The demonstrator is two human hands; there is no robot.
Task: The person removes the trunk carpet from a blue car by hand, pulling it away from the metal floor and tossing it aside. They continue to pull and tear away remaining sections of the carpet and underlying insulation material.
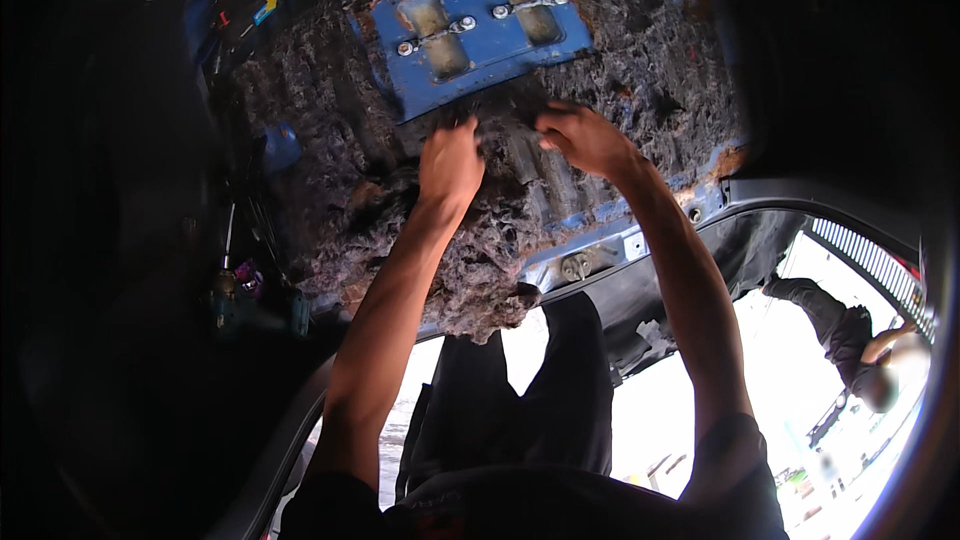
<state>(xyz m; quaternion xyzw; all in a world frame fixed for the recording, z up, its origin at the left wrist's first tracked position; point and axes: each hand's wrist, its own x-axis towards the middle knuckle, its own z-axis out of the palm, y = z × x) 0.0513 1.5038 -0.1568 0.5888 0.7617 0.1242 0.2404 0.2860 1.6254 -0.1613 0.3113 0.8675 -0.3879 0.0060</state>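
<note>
Grey fibrous felt padding [320, 120] covers the floor of a vehicle's interior in front of me. Just below a blue metal panel [488, 62], my left hand [452, 160] is closed, its fingertips in the dark fibres. To its right, my right hand [590, 140] has curled fingers at the same strip of felt; motion blur softens both hands. Torn, loose felt [480, 290] bunches up below the left hand and hangs over the near edge. The panel carries two bare-metal recesses, each crossed by a bolted bar.
A yellow-handled tool [265, 8] lies at the far left. A power drill [228, 295] with a long bit stands in shadow on the left. Along the near rusted sill sits a metal latch [576, 266]. Another person [850, 340] is outside at the right.
</note>
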